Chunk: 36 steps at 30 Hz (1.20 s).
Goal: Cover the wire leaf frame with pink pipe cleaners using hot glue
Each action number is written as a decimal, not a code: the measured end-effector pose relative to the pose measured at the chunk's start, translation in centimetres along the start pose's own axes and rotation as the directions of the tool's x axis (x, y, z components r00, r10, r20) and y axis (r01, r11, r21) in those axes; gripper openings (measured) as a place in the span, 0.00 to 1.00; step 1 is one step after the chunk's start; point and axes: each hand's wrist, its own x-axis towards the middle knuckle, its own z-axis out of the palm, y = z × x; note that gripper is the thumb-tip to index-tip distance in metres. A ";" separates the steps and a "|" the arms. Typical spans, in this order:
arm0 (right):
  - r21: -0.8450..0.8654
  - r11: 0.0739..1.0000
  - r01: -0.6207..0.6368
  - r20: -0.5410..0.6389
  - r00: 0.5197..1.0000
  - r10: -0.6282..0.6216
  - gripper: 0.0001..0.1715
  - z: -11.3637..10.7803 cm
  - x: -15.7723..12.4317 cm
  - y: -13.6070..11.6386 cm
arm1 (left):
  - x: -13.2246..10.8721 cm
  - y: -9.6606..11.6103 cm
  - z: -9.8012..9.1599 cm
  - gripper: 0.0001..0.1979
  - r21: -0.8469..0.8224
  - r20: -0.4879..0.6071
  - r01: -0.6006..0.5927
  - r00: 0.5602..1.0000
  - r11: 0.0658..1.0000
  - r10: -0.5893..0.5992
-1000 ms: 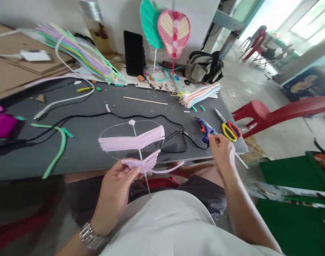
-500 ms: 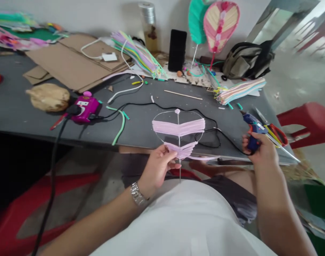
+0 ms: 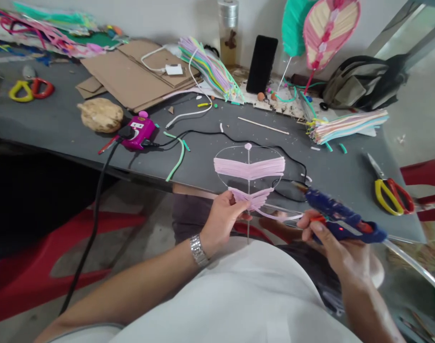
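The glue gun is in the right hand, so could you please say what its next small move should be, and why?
I would probably bring the glue gun left toward the lower lilac strips: the right hand holds it apart from the wire frame, while the left hand pinches those strips and one loose strip trails toward the right hand.

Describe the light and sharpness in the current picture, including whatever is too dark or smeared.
Head view, lower left: the space under the gray table sinks to near black; head view, lower middle: the white shirt shows pale and bright; head view, right: the glue gun looks slightly smeared, perhaps by motion; head view, middle: the wristwatch catches bright glints.
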 end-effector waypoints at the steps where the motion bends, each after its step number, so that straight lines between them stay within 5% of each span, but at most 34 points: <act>1: -0.024 1.000 0.004 0.070 0.998 -0.002 0.15 0.1 -0.2 -0.1 | 0.0 0.0 0.0 0.13 -0.003 -0.003 -0.006 1.000 1.000 0.006; 7: -0.143 0.962 0.231 0.300 0.937 -0.180 0.07 1.5 0.0 0.1 | -0.3 -0.3 -0.1 0.13 -0.046 -0.013 0.005 1.000 0.999 -0.005; 11: -0.194 0.912 0.362 0.353 0.893 -0.280 0.02 2.0 0.4 0.3 | -0.4 -0.2 0.1 0.10 -0.051 0.001 0.033 0.999 0.998 -0.033; 36: -0.310 0.772 0.556 0.447 0.801 -0.398 0.09 1.7 0.3 0.5 | -0.4 -0.1 0.2 0.06 0.055 0.022 -0.041 0.999 0.998 0.040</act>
